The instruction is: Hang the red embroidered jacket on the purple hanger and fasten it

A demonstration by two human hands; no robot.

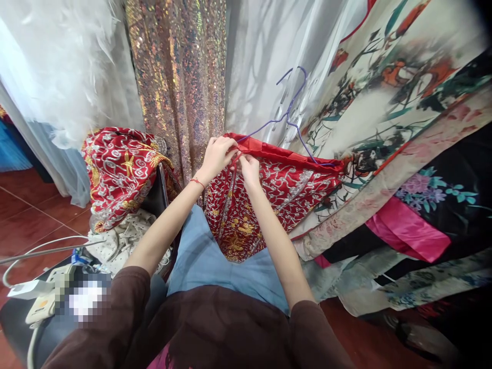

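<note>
A red skirt [269, 197] with silver and gold embroidery hangs down in front of my lap. Its plain red satin waistband [280, 152] runs along the top, slanting down to the right. A purple wire hanger [287, 116] is at the waistband, its hook pointing up and its arms reaching the fabric. At the left end of the band, my left hand [220, 154] pinches the red cloth. My right hand [249, 168] is closed close beside it, fingertips on a thin red tie [237, 160]. The fingertips partly hide where tie, band and hanger meet.
Another red embroidered garment [119, 174] lies at left over a dark chair-like surface. A power strip [49, 292] with cables sits at lower left. Behind hang a sequinned cloth [177, 66] and a white feathery garment [65, 56]. Floral garments [407, 77] hang at right.
</note>
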